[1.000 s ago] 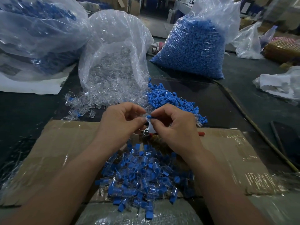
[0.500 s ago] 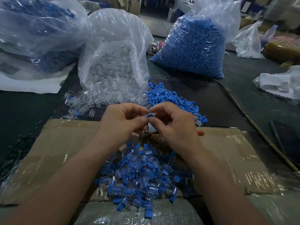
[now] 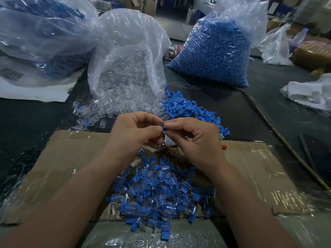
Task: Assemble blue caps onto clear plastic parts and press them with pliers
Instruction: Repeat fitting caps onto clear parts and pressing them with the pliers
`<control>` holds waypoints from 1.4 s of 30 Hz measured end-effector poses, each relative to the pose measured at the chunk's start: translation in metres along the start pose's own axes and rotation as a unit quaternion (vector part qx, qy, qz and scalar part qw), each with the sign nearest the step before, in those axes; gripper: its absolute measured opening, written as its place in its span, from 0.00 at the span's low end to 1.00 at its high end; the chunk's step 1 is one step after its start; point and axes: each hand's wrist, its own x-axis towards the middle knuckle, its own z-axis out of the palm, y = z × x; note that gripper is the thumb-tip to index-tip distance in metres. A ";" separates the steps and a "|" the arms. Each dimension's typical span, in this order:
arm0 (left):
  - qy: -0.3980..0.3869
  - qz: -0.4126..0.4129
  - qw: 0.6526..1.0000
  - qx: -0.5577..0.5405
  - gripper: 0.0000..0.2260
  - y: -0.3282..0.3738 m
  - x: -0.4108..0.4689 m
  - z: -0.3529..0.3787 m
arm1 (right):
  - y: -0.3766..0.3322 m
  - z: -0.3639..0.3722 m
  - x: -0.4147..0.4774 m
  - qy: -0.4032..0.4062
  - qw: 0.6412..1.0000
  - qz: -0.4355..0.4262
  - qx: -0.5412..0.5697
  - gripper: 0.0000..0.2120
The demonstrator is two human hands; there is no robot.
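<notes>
My left hand and my right hand meet fingertip to fingertip above the cardboard, and both pinch one small blue cap; the clear part it goes with is mostly hidden by my fingers. Under my hands lie the pliers, of which only a red handle tip and a bit of metal show. A heap of assembled blue-and-clear pieces lies on the cardboard below my wrists. Loose clear parts spill from a clear bag at left. Loose blue caps lie just beyond my right hand.
Flattened taped cardboard covers the near table. A bag of clear parts stands behind my hands, a bag full of blue caps at back right, another large bag at back left. White plastic and a thin stick lie right.
My hands have stayed together in place, drawing slightly closer over the blue cap; the white piece seen between them earlier is now mostly covered.
</notes>
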 end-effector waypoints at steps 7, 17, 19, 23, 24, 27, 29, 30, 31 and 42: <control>0.019 0.028 0.998 0.050 0.08 -0.003 0.000 0.003 | -0.001 0.002 -0.001 0.019 0.997 -0.007 -0.072 0.03; 0.029 0.030 0.997 0.058 0.09 -0.005 0.002 0.003 | -0.002 0.009 -0.003 0.010 0.997 0.020 -0.080 0.03; 0.017 0.018 0.999 0.048 0.09 -0.003 0.001 0.001 | 0.000 0.003 0.000 -0.031 0.998 0.009 -0.054 0.05; -0.018 -0.018 0.999 0.039 0.10 0.000 0.000 0.000 | 0.005 -0.007 0.002 -0.076 0.996 -0.027 -0.041 0.14; -0.023 -0.025 0.999 0.038 0.09 0.001 0.000 0.000 | 0.005 -0.008 0.002 -0.078 0.996 -0.026 -0.036 0.14; -0.036 -0.035 0.998 0.034 0.08 0.001 0.000 0.000 | 0.006 -0.010 0.002 -0.077 0.997 -0.009 -0.023 0.13; -0.039 -0.036 0.998 0.031 0.07 0.001 0.000 -0.002 | 0.006 -0.010 0.002 -0.075 0.997 -0.004 -0.020 0.13; -0.040 -0.033 0.998 0.033 0.06 0.000 0.000 -0.002 | 0.006 -0.010 0.003 -0.076 0.997 -0.005 -0.019 0.14; -0.041 -0.031 0.998 0.035 0.06 0.000 0.000 -0.002 | 0.005 -0.010 0.003 -0.076 0.997 -0.006 -0.018 0.14; -0.050 -0.037 0.998 -0.007 0.04 0.001 0.000 -0.001 | 0.006 -0.009 0.002 -0.040 0.999 -0.002 -0.002 0.13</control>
